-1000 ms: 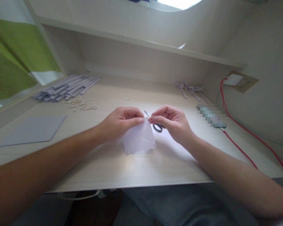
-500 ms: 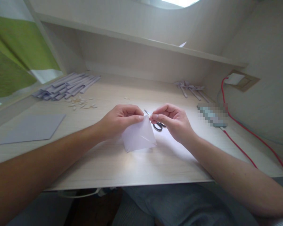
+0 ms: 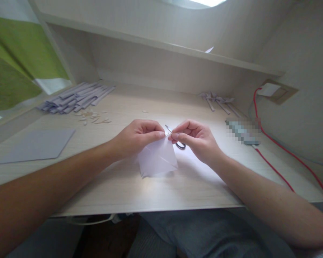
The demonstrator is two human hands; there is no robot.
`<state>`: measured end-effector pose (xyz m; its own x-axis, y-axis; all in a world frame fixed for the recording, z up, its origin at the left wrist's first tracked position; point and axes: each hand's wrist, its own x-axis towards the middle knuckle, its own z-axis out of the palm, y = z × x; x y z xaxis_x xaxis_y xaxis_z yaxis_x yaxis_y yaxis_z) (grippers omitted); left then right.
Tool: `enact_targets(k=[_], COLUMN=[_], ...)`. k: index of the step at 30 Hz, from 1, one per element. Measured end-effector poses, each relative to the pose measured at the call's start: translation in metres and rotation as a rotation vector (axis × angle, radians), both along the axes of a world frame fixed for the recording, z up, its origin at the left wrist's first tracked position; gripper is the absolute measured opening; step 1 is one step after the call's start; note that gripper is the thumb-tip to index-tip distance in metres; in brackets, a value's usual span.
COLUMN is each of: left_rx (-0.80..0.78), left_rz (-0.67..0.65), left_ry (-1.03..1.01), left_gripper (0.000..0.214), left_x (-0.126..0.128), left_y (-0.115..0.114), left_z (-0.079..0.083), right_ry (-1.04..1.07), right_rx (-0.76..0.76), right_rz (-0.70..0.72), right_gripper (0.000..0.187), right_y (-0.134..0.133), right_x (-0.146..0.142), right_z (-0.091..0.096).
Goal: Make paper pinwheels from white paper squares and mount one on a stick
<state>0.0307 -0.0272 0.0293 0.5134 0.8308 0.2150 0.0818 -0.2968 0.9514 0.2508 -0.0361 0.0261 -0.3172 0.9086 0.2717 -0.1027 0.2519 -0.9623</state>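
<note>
A small sheet of white paper (image 3: pixel 157 159) hangs just above the desk (image 3: pixel 150 190) at its middle. My left hand (image 3: pixel 138 136) pinches the paper's top corner with thumb and forefinger. My right hand (image 3: pixel 196 138) pinches the same corner from the right, its fingertips almost touching the left ones. Small scissors (image 3: pixel 177 141) with black handles lie on the desk right behind the paper, partly hidden by my right hand.
A pile of rolled grey paper strips (image 3: pixel 75 98) lies at the back left, with small scraps (image 3: pixel 93 118) in front of it. A grey sheet (image 3: pixel 39 145) lies flat at the left. More folded strips (image 3: pixel 218 102) sit back right. A red cable (image 3: pixel 285 152) runs along the right.
The paper has shifted and creased slightly between the fingertips, its lower edge swinging a little. Both hands stay in nearly the same place.
</note>
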Motion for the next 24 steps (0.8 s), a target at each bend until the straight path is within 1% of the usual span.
enact_targets(k=[12,17,24], left_rx=[0.016,0.019,0.03], left_rz=[-0.013,-0.017,-0.016], left_ry=[-0.005,-0.006,0.012], left_gripper=[0.019,0.018,0.018], left_x=[-0.0002,0.0007,-0.0006], left_y=[-0.0001,-0.0003,0.0], left_z=[-0.0003,0.0007,0.0019], right_ry=[-0.009,-0.013,-0.067], right_rx=[-0.016,-0.005,0.079], right_rz=[-0.002,-0.004,0.007], right_gripper=[0.025,0.022,0.019], right_y=[0.0006,-0.0002,-0.0009], right_x=[0.0002,-0.0003,0.0008], right_z=[-0.0004,0.0005,-0.0004])
